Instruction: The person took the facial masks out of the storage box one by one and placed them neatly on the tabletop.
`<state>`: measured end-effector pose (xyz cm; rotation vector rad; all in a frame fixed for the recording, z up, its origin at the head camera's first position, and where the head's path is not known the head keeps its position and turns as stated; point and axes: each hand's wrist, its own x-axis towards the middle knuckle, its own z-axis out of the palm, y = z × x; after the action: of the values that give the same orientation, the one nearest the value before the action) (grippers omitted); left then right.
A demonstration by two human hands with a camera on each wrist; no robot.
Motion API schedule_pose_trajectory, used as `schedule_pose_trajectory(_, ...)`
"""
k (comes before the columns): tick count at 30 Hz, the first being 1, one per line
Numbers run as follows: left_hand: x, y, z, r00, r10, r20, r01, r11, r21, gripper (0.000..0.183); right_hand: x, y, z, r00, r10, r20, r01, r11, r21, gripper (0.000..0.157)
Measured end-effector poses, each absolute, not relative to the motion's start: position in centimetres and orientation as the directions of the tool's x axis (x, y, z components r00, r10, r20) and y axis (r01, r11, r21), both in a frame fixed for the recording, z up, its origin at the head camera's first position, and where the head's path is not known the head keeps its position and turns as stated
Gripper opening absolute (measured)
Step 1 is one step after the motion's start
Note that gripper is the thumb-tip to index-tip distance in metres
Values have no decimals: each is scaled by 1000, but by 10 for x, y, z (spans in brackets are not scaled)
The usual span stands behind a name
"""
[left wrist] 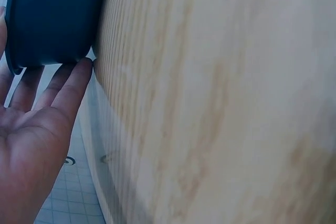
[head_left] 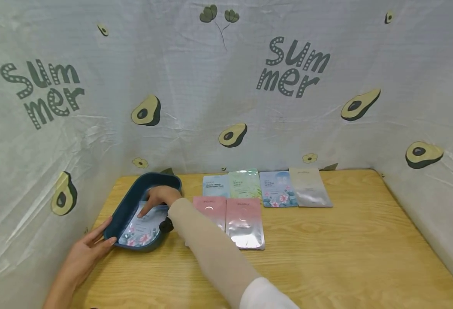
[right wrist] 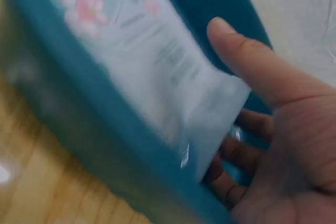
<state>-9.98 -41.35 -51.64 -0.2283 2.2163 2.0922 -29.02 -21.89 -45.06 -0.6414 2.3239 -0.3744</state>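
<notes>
In the head view a dark blue tray [head_left: 123,205] stands at the table's left, with a pale blue floral sachet [head_left: 140,231] lying in it. My right hand [head_left: 161,196] reaches into the tray over the sachet's far end. The right wrist view has that hand's thumb raised apart above the sachet [right wrist: 152,51], its other fingers bent near the packet's edge, their tips partly hidden. At the tray's near left corner rests my left hand [head_left: 89,251]. Its fairly straight fingers [left wrist: 73,90] touch the tray's outer wall in the left wrist view.
Two pink sachets [head_left: 245,219] lie mid-table, one partly behind the right sleeve. Behind them is a row: a light blue sachet [head_left: 215,185], a green one [head_left: 246,183], a blue floral one [head_left: 278,189] and a silver-beige one [head_left: 310,186]. A printed cloth [head_left: 195,86] encloses the table.
</notes>
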Motion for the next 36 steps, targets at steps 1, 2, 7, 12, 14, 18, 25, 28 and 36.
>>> schedule_pose_trajectory(1,-101,-413,-516,-986,-46,-161,-164,58,985,77,-291,-217,-451,-650,-547,-528,-343,831,-438,83)
schedule_pose_trajectory(2,-102,-412,-516,-986,-45,-162,-164,58,985,77,-291,-215,-451,-656,-558,-509,-340,820,-460,83)
schedule_pose_trajectory(7,-104,-410,-513,-984,-76,-161,-167,79,983,77,-294,-207,-453,-595,-696,-401,-387,686,-617,84)
schedule_pose_trajectory(12,-105,-412,-514,-984,-73,-164,-170,91,981,77,-296,-205,-453,-504,-794,-340,-490,587,-645,85)
schedule_pose_trajectory(14,-104,-413,-515,-984,-75,-163,-168,79,983,77,-297,-205,-453,-483,-815,-320,-516,560,-649,86)
schedule_pose_trajectory(18,-103,-414,-516,-985,-86,-152,-157,58,986,77,-299,-205,-453,-457,-845,-276,-551,513,-658,87)
schedule_pose_trajectory(25,-103,-412,-517,-988,-63,-142,-148,96,984,78,-300,-201,-460,-401,-888,-227,-639,448,-625,73)
schedule_pose_trajectory(28,-103,-411,-518,-987,-71,-146,-153,104,983,79,-301,-200,-462,-398,-893,-209,-656,437,-615,62)
schedule_pose_trajectory(36,-100,-410,-520,-991,-69,-118,-124,90,988,74,-304,-195,-460,-452,-884,-120,-689,431,-583,57)
